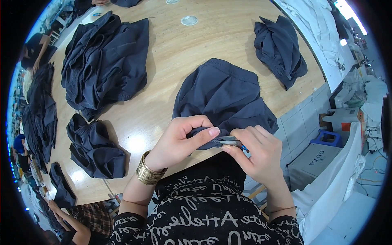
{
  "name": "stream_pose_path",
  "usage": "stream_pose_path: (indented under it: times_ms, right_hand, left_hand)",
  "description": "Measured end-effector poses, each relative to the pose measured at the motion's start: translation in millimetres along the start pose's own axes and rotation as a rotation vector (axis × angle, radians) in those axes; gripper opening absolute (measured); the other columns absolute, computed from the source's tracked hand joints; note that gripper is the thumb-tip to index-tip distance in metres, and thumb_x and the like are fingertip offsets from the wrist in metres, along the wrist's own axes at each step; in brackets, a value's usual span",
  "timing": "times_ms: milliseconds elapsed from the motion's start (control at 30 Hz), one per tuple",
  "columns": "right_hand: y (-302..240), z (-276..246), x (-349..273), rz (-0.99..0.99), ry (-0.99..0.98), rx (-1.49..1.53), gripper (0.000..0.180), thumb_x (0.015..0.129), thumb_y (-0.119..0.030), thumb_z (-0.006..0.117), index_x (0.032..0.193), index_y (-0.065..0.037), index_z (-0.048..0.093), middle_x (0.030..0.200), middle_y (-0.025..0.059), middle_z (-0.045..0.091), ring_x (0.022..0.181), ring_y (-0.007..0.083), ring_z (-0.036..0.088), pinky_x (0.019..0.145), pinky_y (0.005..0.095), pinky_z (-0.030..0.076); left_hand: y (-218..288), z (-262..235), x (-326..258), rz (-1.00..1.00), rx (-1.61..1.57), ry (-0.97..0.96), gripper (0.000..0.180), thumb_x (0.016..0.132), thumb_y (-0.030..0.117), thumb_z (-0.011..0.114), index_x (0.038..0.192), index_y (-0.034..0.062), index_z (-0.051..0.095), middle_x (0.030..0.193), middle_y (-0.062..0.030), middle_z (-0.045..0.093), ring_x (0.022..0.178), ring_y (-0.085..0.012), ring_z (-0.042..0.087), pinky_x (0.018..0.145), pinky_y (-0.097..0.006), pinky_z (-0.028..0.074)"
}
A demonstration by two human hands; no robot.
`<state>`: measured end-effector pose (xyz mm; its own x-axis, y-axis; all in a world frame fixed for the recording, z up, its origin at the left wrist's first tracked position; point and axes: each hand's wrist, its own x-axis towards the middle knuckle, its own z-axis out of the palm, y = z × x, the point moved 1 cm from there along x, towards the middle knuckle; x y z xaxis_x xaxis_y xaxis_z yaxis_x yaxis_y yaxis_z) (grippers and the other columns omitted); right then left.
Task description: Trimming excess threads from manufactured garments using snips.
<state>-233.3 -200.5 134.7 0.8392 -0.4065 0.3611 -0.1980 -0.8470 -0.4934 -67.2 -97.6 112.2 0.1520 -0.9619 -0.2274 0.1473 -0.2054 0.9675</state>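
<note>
A pair of dark navy shorts (216, 92) with a gathered elastic waistband lies on the table before me, its lower edge drawn up toward my body. My left hand (179, 141) is closed on that edge, the thumb pressing a fold of cloth. Close beside it, my right hand (259, 153) grips small metal thread snips (231, 142). Their blades touch or nearly touch the cloth by my left thumb; whether they are closed on a thread is too small to tell.
The wooden table (163, 53) carries a big heap of dark garments (106, 61), a smaller pile (96, 147) and a folded bundle (281, 49). Two round pale discs lie at the far side. People work along the left. Boxes (312, 161) and white cloth stand right.
</note>
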Motion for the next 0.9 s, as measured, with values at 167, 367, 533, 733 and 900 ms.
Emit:
stream_pose_path:
  times_ms: [167, 367, 533, 733, 900]
  right_hand:
    - [1.0, -4.2, 1.4, 0.022, -0.014, -0.020, 0.023, 0.074, -0.022, 0.073, 0.084, -0.006, 0.060, 0.066, 0.0021, 0.054, 0.055, 0.0175, 0.048, 0.047, 0.0279, 0.037]
    - [-1.7, -5.1, 2.4, 0.002, -0.049, -0.028, 0.022, 0.074, -0.022, 0.073, 0.084, -0.007, 0.061, 0.066, 0.0018, 0.054, 0.055, 0.0173, 0.048, 0.048, 0.0280, 0.038]
    - [-1.9, -5.3, 2.0, -0.001, -0.061, -0.032, 0.022, 0.075, -0.023, 0.073, 0.083, -0.007, 0.061, 0.066, 0.0015, 0.053, 0.055, 0.0169, 0.048, 0.049, 0.0277, 0.038]
    - [-3.4, -5.8, 1.9, 0.011, -0.079, -0.032, 0.021, 0.074, -0.023, 0.072, 0.083, -0.007, 0.061, 0.067, 0.0009, 0.054, 0.057, 0.0164, 0.049, 0.049, 0.0273, 0.038]
    - [-3.6, -5.8, 2.1, 0.004, -0.081, -0.026, 0.021, 0.074, -0.022, 0.072, 0.083, -0.007, 0.061, 0.068, 0.0008, 0.055, 0.057, 0.0163, 0.050, 0.049, 0.0269, 0.039]
  left_hand:
    - [-0.5, -0.4, -0.4, 0.025, 0.026, 0.003, 0.025, 0.093, 0.022, 0.058, 0.081, 0.0006, 0.060, 0.066, 0.0065, 0.050, 0.063, -0.0009, 0.038, 0.055, -0.020, 0.034]
    - [1.6, 1.9, -1.3, 0.046, 0.070, -0.007, 0.026, 0.094, 0.022, 0.057, 0.080, 0.0001, 0.059, 0.065, 0.0058, 0.049, 0.063, -0.0015, 0.038, 0.055, -0.020, 0.034]
    - [0.5, 2.0, -2.0, 0.069, 0.080, 0.002, 0.026, 0.094, 0.022, 0.057, 0.081, 0.0000, 0.060, 0.065, 0.0056, 0.049, 0.063, -0.0017, 0.038, 0.054, -0.020, 0.034]
    - [0.7, 1.4, -2.5, 0.064, 0.099, 0.004, 0.026, 0.094, 0.023, 0.057, 0.081, 0.0001, 0.060, 0.065, 0.0054, 0.050, 0.063, -0.0019, 0.038, 0.054, -0.020, 0.034]
    - [0.9, 1.5, -2.4, 0.060, 0.098, 0.000, 0.027, 0.094, 0.024, 0.057, 0.081, 0.0005, 0.060, 0.065, 0.0054, 0.049, 0.063, -0.0019, 0.038, 0.055, -0.020, 0.034]
